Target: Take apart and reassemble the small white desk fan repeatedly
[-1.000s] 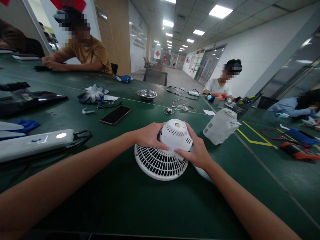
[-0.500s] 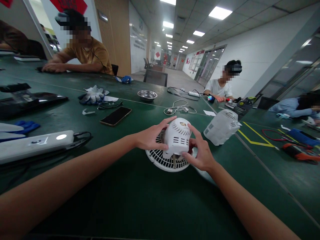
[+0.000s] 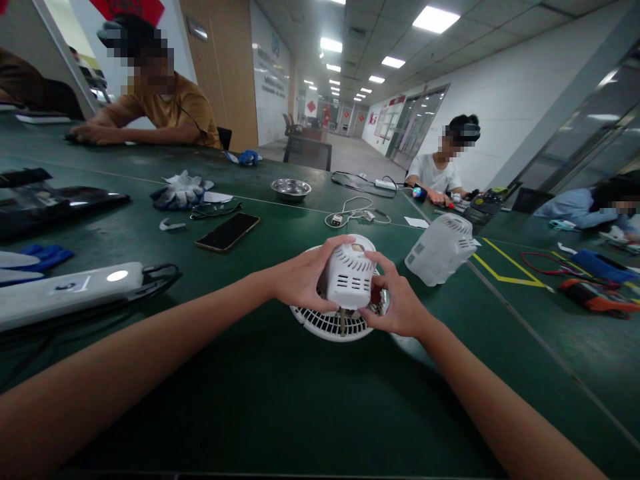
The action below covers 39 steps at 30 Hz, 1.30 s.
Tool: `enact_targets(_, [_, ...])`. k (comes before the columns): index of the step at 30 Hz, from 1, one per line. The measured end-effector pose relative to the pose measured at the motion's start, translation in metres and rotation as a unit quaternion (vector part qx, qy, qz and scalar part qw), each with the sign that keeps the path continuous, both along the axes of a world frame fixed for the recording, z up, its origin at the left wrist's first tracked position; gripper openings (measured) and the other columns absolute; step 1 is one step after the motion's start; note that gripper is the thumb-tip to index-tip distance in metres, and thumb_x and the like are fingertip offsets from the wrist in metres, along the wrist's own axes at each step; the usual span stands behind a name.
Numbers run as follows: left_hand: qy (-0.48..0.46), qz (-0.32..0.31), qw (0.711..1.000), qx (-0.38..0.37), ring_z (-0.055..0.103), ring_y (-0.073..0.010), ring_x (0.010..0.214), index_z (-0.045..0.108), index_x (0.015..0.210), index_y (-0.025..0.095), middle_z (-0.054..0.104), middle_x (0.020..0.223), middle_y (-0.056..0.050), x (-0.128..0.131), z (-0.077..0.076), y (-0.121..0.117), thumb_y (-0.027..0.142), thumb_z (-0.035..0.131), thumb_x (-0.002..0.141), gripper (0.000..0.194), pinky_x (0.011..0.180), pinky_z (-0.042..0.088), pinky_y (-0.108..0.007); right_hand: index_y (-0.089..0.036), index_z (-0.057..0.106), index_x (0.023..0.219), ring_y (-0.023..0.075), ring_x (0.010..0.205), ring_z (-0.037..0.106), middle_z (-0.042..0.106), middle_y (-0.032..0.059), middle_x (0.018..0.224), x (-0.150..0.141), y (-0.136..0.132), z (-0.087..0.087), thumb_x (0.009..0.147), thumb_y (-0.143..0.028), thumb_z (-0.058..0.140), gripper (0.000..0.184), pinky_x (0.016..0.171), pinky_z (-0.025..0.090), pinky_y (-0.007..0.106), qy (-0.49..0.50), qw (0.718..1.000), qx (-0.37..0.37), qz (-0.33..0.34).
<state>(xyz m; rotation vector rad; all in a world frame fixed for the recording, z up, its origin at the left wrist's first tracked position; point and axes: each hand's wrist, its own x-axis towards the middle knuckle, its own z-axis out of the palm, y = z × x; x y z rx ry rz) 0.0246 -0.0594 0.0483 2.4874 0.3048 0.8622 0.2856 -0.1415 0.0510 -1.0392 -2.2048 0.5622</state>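
Observation:
Both hands grip a white vented motor cover (image 3: 350,280), one on each side. My left hand (image 3: 303,277) has its thumb low on the cover's left side and its fingers over the top. My right hand (image 3: 403,303) holds the right side with bent fingers. Below the cover is a round white fan grille (image 3: 320,325), face to the table, with a thin rod visible in front. A shiny metal part (image 3: 384,301) shows between the cover and my right hand; the rest of what sits under the cover is hidden.
A translucent white plastic housing (image 3: 440,250) stands to the right. A phone (image 3: 228,232), metal bowl (image 3: 291,189), white cable (image 3: 357,212) and gloves (image 3: 183,191) lie beyond. A long white device (image 3: 70,293) is at left, an orange meter (image 3: 597,298) at right. Co-workers sit around the table.
The motor cover has risen slightly and turned a little in my hands. More of the shiny metal part shows on its right. The view has shifted slightly.

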Motion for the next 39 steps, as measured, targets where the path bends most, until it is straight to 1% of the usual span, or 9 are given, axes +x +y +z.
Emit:
enact_targets(6, [0.006,0.004,1.000,-0.006,0.056,-0.0425,0.130,0.018,0.159,0.029,0.044,0.155,-0.020,0.001,-0.004,0.001,0.045,0.088,0.069,0.115,0.109,0.047,-0.060,-0.029,0.026,0.155,0.0197,0.069,0.071,0.074,0.0002,0.091,-0.001,-0.002,0.002,0.077,-0.024,0.075,0.093,0.067,0.059,0.036,-0.015,1.000,-0.002,-0.015])
enact_targets(8, [0.013,-0.010,1.000,-0.017,0.053,-0.0440,0.134,0.019,0.159,0.030,0.041,0.158,-0.020,-0.002,-0.005,0.006,0.046,0.090,0.067,0.117,0.110,0.046,-0.061,-0.029,0.024,0.157,0.0207,0.071,0.071,0.074,0.0010,0.091,-0.001,-0.002,0.003,0.078,-0.027,0.076,0.095,0.069,0.059,0.037,-0.029,0.999,-0.005,-0.016])
enact_targets(13, [0.037,-0.021,0.999,-0.023,0.049,-0.0468,0.139,0.013,0.162,0.029,0.038,0.161,-0.021,-0.005,-0.010,0.015,0.049,0.094,0.058,0.133,0.116,0.040,-0.065,-0.031,0.021,0.159,0.0285,0.090,0.074,0.074,0.0096,0.114,-0.003,-0.002,0.002,0.070,-0.039,0.088,0.112,0.080,0.059,0.044,-0.084,0.994,-0.014,-0.063])
enact_targets(21, [0.050,0.048,0.998,-0.012,0.058,-0.0465,0.129,0.020,0.160,0.027,0.048,0.153,-0.021,-0.005,-0.008,0.006,0.059,0.093,0.059,0.129,0.105,0.050,-0.063,-0.031,0.026,0.159,0.0213,0.071,0.069,0.073,0.0033,0.096,-0.004,-0.001,0.003,0.073,-0.033,0.085,0.105,0.070,0.056,0.038,-0.069,0.996,-0.024,-0.055])
enact_targets(26, [0.060,0.104,0.993,0.001,0.054,-0.0495,0.133,0.017,0.165,0.026,0.044,0.158,-0.023,0.000,-0.012,0.003,0.064,0.089,0.062,0.132,0.109,0.044,-0.068,-0.030,0.013,0.167,0.0268,0.083,0.071,0.074,0.0077,0.105,0.008,0.006,-0.001,0.079,-0.032,0.080,0.110,0.079,0.059,0.047,-0.083,0.995,-0.003,-0.061])
enact_targets(29, [0.062,0.149,0.987,0.010,0.047,-0.0477,0.142,0.013,0.168,0.025,0.041,0.163,-0.022,0.000,-0.018,0.004,0.065,0.075,0.079,0.115,0.116,0.033,-0.069,-0.030,0.012,0.169,0.0308,0.095,0.070,0.073,0.0103,0.112,0.024,0.016,-0.007,0.088,-0.033,0.071,0.100,0.091,0.058,0.057,-0.097,0.990,0.035,-0.094])
enact_targets(32, [0.027,0.246,0.968,-0.033,0.046,-0.0411,0.145,0.022,0.166,0.025,0.051,0.158,-0.018,-0.006,-0.028,0.011,0.062,0.052,0.097,0.084,0.119,0.028,-0.066,-0.029,0.020,0.168,0.0314,0.101,0.069,0.072,0.0111,0.118,0.038,0.024,-0.011,0.093,-0.030,0.063,0.087,0.099,0.055,0.060,-0.075,0.986,0.046,-0.139])
enact_targets(36, [-0.026,0.387,0.905,-0.174,0.061,-0.0325,0.132,0.046,0.154,0.017,0.065,0.144,-0.016,-0.015,-0.041,0.026,0.058,0.028,0.106,0.065,0.113,0.042,-0.049,-0.030,0.021,0.168,0.0310,0.113,0.067,0.067,0.0120,0.135,0.037,0.023,-0.015,0.097,-0.034,0.054,0.078,0.103,0.055,0.059,0.030,0.990,0.020,-0.136])
enact_targets(39, [-0.023,0.377,0.903,-0.202,0.068,-0.0299,0.121,0.064,0.135,0.018,0.072,0.132,-0.013,-0.019,-0.046,0.033,0.057,0.031,0.106,0.059,0.106,0.047,-0.042,-0.030,0.020,0.168,0.0392,0.133,0.058,0.051,0.0156,0.157,0.024,0.018,-0.017,0.089,-0.049,0.069,0.095,0.110,0.048,0.065,0.023,0.992,0.016,-0.122])
